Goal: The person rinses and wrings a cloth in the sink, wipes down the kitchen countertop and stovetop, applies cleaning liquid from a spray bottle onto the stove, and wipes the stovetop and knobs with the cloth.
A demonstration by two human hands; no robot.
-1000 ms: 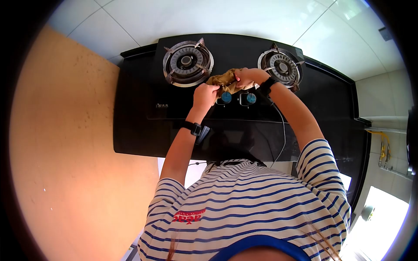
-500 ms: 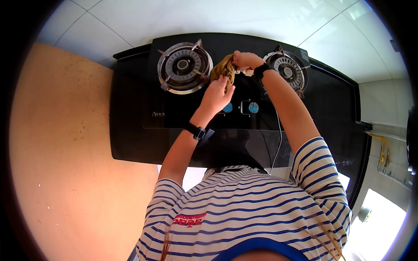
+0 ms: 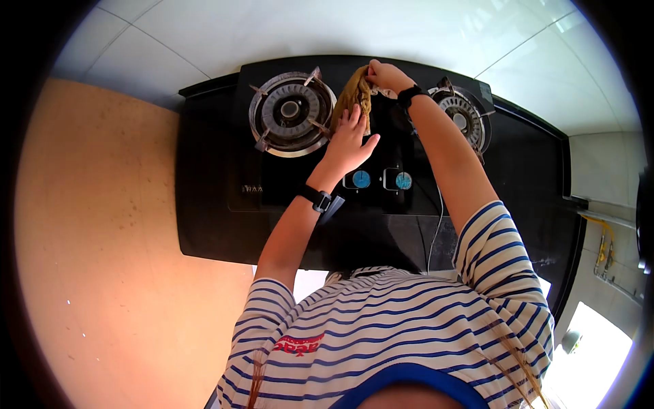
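Note:
A brownish-yellow cloth (image 3: 353,92) lies on the black gas stove (image 3: 300,187), between the two burners. My right hand (image 3: 390,76) is closed on the cloth's far right edge, pinching it. Lower down, my left hand (image 3: 349,145) rests on the cloth with its fingers stretched and the thumb held apart. Just left of the cloth stands the left burner (image 3: 289,110) with its metal pan supports. Beyond my right wrist the right burner (image 3: 460,121) is partly covered by my forearm.
Two blue-faced knobs, the left (image 3: 361,179) and the right (image 3: 403,180), sit on the stove's front. A thin white cable (image 3: 438,228) runs over the counter edge. A tiled wall (image 3: 327,27) rises behind, and a wooden panel (image 3: 102,204) stands at left.
The bunched cloth is now spread longer and flatter. My left fingers have opened from a grip on it, and my right hand has shifted slightly away from me.

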